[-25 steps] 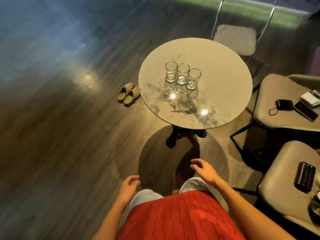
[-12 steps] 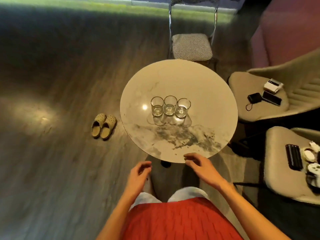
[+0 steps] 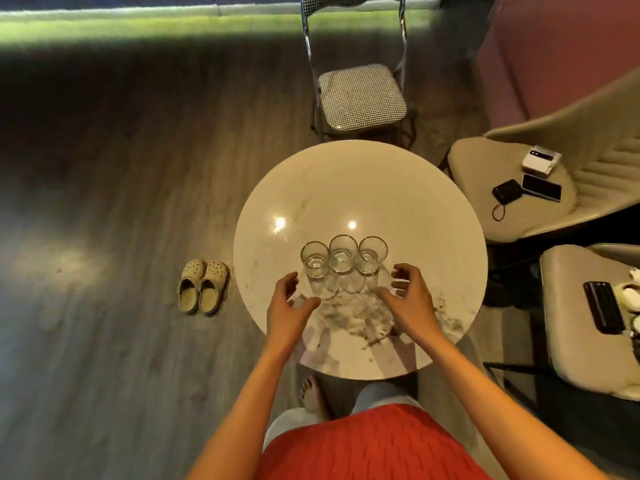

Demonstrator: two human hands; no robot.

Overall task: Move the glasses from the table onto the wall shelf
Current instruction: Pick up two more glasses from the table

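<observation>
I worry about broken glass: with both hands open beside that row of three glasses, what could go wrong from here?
1. The glasses stand packed in a row, with the left hand and right hand flanking the ends. Squeezing all three together could let the middle one slip or the rims knock.
2. The table looks glossy, so a nudged glass may slide.
3. A bare foot shows below the table's near edge, where a dropped glass could shatter.
</observation>
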